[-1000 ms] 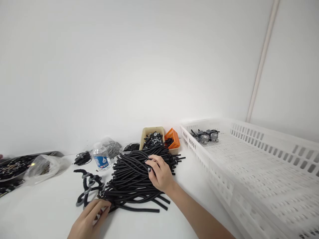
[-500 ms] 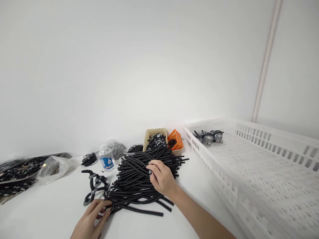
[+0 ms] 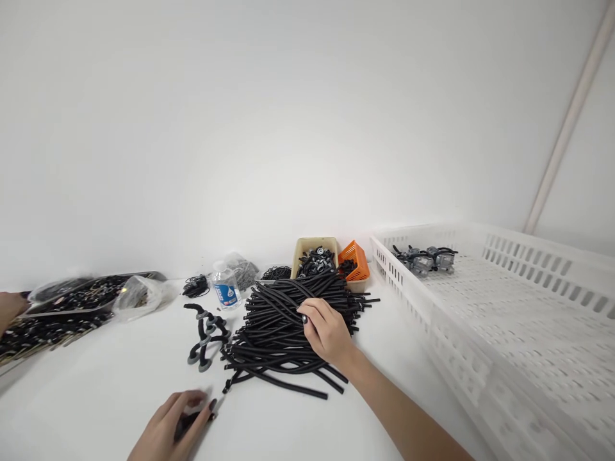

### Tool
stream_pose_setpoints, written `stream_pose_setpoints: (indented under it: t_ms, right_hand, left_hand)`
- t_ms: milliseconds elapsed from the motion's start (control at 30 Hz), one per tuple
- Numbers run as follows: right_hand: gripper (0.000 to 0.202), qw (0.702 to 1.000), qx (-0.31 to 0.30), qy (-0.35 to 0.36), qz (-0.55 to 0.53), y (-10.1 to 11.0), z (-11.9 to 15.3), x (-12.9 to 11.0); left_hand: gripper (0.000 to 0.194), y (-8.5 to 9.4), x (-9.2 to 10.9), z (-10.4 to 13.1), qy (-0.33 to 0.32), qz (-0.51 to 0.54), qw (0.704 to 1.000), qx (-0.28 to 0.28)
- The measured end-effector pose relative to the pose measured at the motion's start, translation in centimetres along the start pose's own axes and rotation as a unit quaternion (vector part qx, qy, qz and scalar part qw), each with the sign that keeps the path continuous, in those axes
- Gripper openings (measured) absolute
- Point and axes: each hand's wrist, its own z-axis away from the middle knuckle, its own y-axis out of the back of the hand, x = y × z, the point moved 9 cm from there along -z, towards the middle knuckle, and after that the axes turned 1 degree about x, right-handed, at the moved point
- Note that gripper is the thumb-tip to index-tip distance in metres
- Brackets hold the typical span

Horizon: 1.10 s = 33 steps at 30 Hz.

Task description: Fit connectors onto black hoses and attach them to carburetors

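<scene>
A thick pile of black rubber tubes (image 3: 288, 339) lies on the white table. My right hand (image 3: 329, 330) rests over the pile, its fingers curled and pinched at a tube near the top. Toward the front edge, apart from the pile, my left hand (image 3: 175, 422) is closed around a dark piece (image 3: 186, 424), mostly hidden by the fingers. Between that hand and the bottle lie several bent black tube pieces with grey rings (image 3: 206, 336).
A large white perforated crate (image 3: 432, 314) fills the right, holding clear-and-black assemblies (image 3: 425, 259). Behind the pile stand a cream bin (image 3: 300, 246) of fittings, an orange basket (image 3: 362, 259) and a labelled bottle (image 3: 225, 288). Another person's hand (image 3: 10, 308) reaches over the left trays.
My left hand has drawn away from the tube ends, with a dark piece in it. My right hand stays on the pile. The view has swung left, and another person's hand has appeared.
</scene>
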Motion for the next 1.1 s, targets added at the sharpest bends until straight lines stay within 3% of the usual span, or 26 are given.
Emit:
stream_pose_setpoints:
  t_ms: [133, 267, 367, 467, 567, 667, 767, 867, 1000, 1100]
  right_hand:
    - [0.027, 1.0, 0.0, 0.003, -0.004, 0.0, 0.0, -0.2]
    - [0.028, 1.0, -0.004, -0.002, -0.008, -0.2, -0.1, -0.3]
    - [0.029, 1.0, -0.012, -0.003, -0.016, -0.4, -0.1, -0.6]
    - [0.031, 0.999, -0.026, 0.004, -0.028, -0.8, 0.0, -0.9]
    - [0.029, 0.999, -0.035, 0.001, -0.039, -0.8, 0.0, -0.8]
    - [0.027, 0.997, -0.012, -0.064, -0.032, -0.4, 0.2, 0.9]
    - [0.028, 0.991, 0.008, -0.134, -0.025, -0.2, 0.6, 2.7]
    - [0.027, 0.991, -0.005, -0.133, -0.025, -0.8, 0.9, 2.7]
    - [0.025, 0.994, -0.041, -0.102, -0.03, -1.9, 1.0, 1.6]
    - [0.024, 0.995, -0.049, -0.078, -0.027, -2.0, 0.9, 0.9]
  left_hand:
    - [0.042, -1.0, -0.1, 0.7, 0.024, 0.02, 0.997, -0.069]
    - [0.048, 0.0, 2.9, -0.3, -0.018, 0.082, 0.993, -0.084]
    - [0.052, 2.4, 7.7, -2.8, -0.068, 0.136, 0.988, -0.023]
    - [0.051, 4.1, 13.8, -6.1, -0.109, 0.183, 0.976, 0.055]
    - [0.042, 2.8, 20.2, -9.1, -0.182, 0.218, 0.957, 0.06]
    - [0.031, 0.4, 23.6, -10.6, -0.248, 0.208, 0.944, 0.063]
    - [0.022, -1.2, 23.6, -10.5, -0.312, 0.176, 0.929, 0.095]
    - [0.017, -2.0, 22.1, -9.7, -0.358, 0.152, 0.915, 0.107]
    - [0.017, -1.5, 19.9, -9.9, -0.323, 0.165, 0.924, 0.119]
    - [0.018, -1.5, 19.7, -10.2, -0.308, 0.184, 0.927, 0.108]
